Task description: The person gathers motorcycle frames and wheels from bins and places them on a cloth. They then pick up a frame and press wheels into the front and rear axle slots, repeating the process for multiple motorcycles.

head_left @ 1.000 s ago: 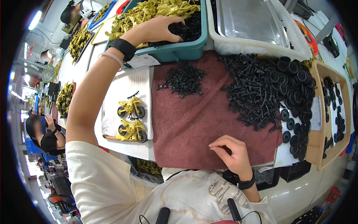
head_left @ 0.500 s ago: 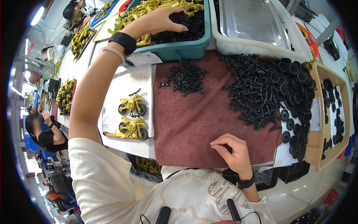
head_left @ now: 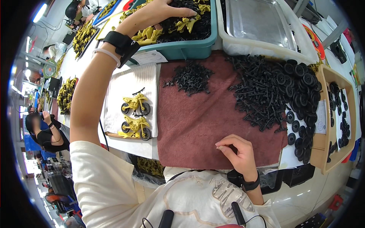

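My left hand (head_left: 164, 14) reaches over the teal bin (head_left: 182, 51), its thumb stretched out and fingers apart; some fingertips are cut off by the upper picture edge. Under it lie yellow motorbike body parts (head_left: 186, 24) mixed with small black parts (head_left: 171, 37). Above the front of the brown cloth (head_left: 197, 129) is my right hand (head_left: 240, 155), thumb and forefinger pinched together; whether anything tiny sits between them cannot be made out. On the white ribbed cloth, left of the brown one, two yellow toy motorbikes (head_left: 134, 103) with black wheels lie one below the other.
A small heap of black parts (head_left: 192, 78) and a larger pile of black stick-like parts (head_left: 254, 95) lie on the brown cloth. Black wheels (head_left: 300, 91) are piled to the right, beside a tan tray (head_left: 323, 152). A metal tray (head_left: 258, 22) sits in a white bin.
My left hand has moved farther away and slightly left over the bin. Yellow body parts now show on the black parts where the hand was. My right hand stays pinched in place.
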Tool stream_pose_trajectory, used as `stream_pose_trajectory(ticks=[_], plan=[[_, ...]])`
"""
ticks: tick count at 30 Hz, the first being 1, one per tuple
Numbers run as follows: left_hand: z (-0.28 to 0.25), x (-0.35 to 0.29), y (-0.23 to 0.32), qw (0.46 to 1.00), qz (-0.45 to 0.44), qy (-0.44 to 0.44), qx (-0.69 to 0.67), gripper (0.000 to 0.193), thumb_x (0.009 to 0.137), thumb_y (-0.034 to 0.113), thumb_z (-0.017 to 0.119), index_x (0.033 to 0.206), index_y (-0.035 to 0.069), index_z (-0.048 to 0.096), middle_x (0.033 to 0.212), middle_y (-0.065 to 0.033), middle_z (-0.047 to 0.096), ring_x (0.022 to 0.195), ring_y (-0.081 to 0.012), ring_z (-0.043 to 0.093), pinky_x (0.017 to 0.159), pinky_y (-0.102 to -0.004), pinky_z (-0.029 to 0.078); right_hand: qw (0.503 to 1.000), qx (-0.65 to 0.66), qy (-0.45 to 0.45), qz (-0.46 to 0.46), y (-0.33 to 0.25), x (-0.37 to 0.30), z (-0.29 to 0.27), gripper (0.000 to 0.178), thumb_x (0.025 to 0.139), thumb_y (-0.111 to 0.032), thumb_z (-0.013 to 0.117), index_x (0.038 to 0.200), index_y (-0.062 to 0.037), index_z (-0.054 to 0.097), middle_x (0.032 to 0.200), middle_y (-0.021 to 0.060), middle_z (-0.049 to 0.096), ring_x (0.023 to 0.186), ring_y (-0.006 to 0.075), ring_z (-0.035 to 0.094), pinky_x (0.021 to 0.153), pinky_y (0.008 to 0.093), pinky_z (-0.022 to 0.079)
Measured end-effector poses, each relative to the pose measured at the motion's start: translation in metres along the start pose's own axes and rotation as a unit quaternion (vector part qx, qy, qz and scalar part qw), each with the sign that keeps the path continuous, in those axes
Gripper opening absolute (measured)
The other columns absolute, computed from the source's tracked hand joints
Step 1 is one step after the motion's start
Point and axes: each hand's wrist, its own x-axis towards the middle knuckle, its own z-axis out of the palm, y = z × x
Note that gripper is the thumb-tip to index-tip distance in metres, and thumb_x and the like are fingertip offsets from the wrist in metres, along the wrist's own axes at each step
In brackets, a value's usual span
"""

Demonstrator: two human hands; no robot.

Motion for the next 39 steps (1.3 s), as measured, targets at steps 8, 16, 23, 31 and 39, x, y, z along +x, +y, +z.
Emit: stream_pose_trajectory(ticks=[8,16,23,31,39], plan=[[0.005,-0.032,0.026,0.997,-0.025,-0.045,-0.052,0.092,0.082,0.050,0.076,0.145,-0.008,0.042,0.146,-0.0252,0.047,0.134,-0.0291,0.047,0.113,-0.0339,0.034,1.000,0.001,0.001,-0.002,0.001,0.000,0.001,0.013,0.084,0.006,0.067,0.095,0.0000,0.070,0.089,0.0107,0.070,0.081,0.0211,0.068,0.072,0.0286,0.052],[0.051,-0.065,0.037,0.978,0.068,-0.117,-0.160,0.051,0.083,0.029,0.078,0.126,0.010,0.060,0.099,-0.0005,0.065,0.092,-0.0096,0.058,0.086,-0.0250,0.047,1.000,-0.003,0.001,-0.012,0.000,0.001,0.000,0.013,0.084,0.006,0.067,0.095,0.0001,0.070,0.088,0.0107,0.070,0.081,0.0214,0.068,0.073,0.0289,0.052],[0.079,-0.071,0.030,0.981,0.080,-0.147,-0.101,0.054,0.079,0.031,0.078,0.124,0.007,0.060,0.095,-0.0100,0.066,0.087,-0.0190,0.059,0.083,-0.0309,0.048,1.000,-0.003,0.005,-0.008,0.003,0.000,0.001,0.012,0.084,0.005,0.066,0.094,0.0004,0.070,0.088,0.0105,0.070,0.082,0.0215,0.068,0.073,0.0289,0.052],[0.111,-0.073,0.014,0.984,0.090,-0.141,0.064,0.059,0.078,0.036,0.076,0.129,0.013,0.056,0.108,-0.0206,0.063,0.098,-0.0395,0.064,0.088,-0.0436,0.050,1.000,0.010,0.011,-0.001,0.004,-0.001,0.002,0.011,0.085,0.004,0.067,0.095,-0.0007,0.071,0.088,0.0103,0.070,0.082,0.0205,0.068,0.073,0.0285,0.051],[0.115,-0.079,0.009,0.976,0.056,-0.212,0.005,0.056,0.083,0.023,0.074,0.134,0.021,0.052,0.121,-0.0181,0.052,0.108,-0.0383,0.059,0.095,-0.0430,0.049,1.000,0.006,0.008,-0.006,0.004,0.000,0.002,0.012,0.085,0.004,0.067,0.095,-0.0005,0.071,0.088,0.0103,0.070,0.081,0.0198,0.068,0.072,0.0280,0.051]])
